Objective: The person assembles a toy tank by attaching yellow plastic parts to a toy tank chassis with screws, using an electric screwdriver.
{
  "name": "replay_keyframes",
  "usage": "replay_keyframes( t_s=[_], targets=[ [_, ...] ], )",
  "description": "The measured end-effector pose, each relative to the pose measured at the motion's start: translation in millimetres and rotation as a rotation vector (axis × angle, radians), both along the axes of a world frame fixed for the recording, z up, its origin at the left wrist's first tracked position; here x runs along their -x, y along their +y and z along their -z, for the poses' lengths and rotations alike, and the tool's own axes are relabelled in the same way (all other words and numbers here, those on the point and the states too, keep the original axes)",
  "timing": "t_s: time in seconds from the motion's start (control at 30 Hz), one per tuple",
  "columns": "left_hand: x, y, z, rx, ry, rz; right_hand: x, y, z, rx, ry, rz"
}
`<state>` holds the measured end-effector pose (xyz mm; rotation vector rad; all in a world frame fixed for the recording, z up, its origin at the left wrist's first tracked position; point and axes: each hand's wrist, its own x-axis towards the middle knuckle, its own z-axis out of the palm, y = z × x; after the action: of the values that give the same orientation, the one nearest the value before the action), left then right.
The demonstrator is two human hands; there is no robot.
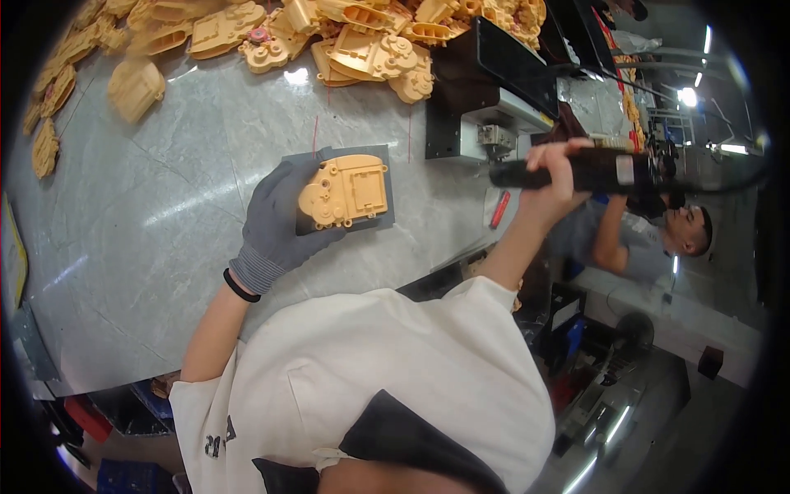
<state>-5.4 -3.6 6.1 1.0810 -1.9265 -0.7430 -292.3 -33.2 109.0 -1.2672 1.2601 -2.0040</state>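
Work at a grey, marble-patterned desk (pixel 197 272), seen from the worker's head. The left hand (pixel 278 216), in a grey knitted glove with a black band (pixel 240 286) at the wrist, has its grip closed around the left end of a yellow part (pixel 366 193), fingers along the far edge and thumb along the near one. The part lies over a dark grey plate (pixel 391 206) near the middle of the desk; its upper face shows a raised rectangular frame at right and rounded bosses at left. The right hand (pixel 561 169), bare, is raised well apart to the right, its grip wrapped around a black tool (pixel 609 170), which lies roughly crosswise with its narrow end toward the left; a cable (pixel 732 188) trails from the other end. Similar yellow parts form a pile (pixel 370 53) along the far side, with a few lying separately at far left. Beyond the plate, to the right, stands a black box (pixel 448 123) bearing a dark screen (pixel 514 66). A red pen-shaped object (pixel 499 210) lies below the tool. A co-worker (pixel 642 235) appears at far right.
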Motion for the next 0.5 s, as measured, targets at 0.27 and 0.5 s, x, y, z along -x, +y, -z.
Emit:
replay_keyframes(
  t_s=[0.27, 0.5],
  targets=[
    [-0.3, -0.5, 8.0, 0.017, 0.054, 0.04, -121.7, 17.0, -8.3, 0.081, -0.023, -0.384],
    [-3.7, -0.1, 13.0, -0.05, 0.071, 0.045, -151.2, -7.1, -4.0, -0.061, 0.058, -0.373]
  ],
)
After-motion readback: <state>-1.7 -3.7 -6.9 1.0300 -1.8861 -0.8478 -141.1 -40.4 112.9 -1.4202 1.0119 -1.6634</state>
